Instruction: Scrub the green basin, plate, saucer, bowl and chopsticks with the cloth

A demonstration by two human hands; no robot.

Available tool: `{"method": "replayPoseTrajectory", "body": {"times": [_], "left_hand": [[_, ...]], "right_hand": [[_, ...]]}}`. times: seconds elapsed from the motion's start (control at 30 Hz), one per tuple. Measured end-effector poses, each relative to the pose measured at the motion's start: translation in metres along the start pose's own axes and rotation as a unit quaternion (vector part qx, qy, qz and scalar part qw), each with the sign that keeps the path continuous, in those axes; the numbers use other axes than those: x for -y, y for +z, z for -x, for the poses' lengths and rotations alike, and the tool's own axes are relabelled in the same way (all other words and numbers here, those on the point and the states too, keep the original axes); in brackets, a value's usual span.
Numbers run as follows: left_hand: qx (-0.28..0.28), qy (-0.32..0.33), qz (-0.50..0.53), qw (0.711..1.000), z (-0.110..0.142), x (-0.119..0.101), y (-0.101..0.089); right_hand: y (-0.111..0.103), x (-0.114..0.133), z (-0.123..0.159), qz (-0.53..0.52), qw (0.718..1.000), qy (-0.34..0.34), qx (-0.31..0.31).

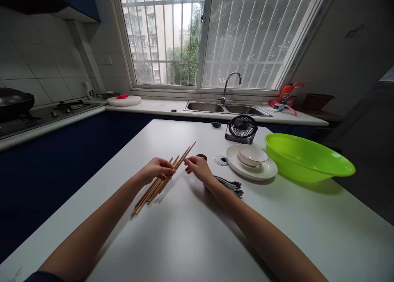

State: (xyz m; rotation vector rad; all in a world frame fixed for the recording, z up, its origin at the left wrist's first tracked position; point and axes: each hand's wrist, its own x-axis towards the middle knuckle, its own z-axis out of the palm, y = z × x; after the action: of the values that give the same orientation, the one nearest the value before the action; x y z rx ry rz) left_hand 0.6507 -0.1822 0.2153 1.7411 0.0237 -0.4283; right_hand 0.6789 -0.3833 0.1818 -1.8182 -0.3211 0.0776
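My left hand (156,168) is closed around several wooden chopsticks (156,187), which slant above the white table from lower left to upper right. Two of them stick out farther at the upper end. Close to that end is my right hand (199,168), its fingers loosely curled and apart, the fingertips beside the chopsticks; whether they touch is unclear. Partly hidden behind the right hand is a brown round-topped object (202,156). A grey textured cloth (230,186) lies beside my right forearm, which covers part of it.
To the right, a white bowl (252,155) sits on white plates (264,173), beside a large green basin (308,157). Behind them stand a small black fan (241,130) and a dark scrubber (216,124). Across the gap, a double sink (205,107) lies below the window.
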Motion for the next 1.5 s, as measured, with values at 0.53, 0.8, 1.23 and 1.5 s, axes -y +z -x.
{"method": "replayPoseTrajectory", "body": {"times": [0.53, 0.8, 1.23, 1.5], "left_hand": [[0.021, -0.027, 0.064, 0.997, -0.004, 0.009, 0.006], [0.033, -0.011, 0.059, 0.998, -0.001, 0.008, 0.008], [0.022, 0.016, 0.06, 0.998, 0.0, 0.006, 0.013], [-0.059, 0.051, 0.174, 0.982, -0.002, -0.005, 0.025]], "right_hand": [[-0.001, 0.001, 0.0, -0.233, 0.97, 0.065, 0.041], [0.0, 0.006, 0.005, -0.218, 0.972, 0.059, 0.057], [-0.008, 0.011, 0.007, -0.171, 0.985, 0.023, 0.025], [-0.021, 0.012, 0.028, -0.015, 0.998, -0.055, -0.005]]}}
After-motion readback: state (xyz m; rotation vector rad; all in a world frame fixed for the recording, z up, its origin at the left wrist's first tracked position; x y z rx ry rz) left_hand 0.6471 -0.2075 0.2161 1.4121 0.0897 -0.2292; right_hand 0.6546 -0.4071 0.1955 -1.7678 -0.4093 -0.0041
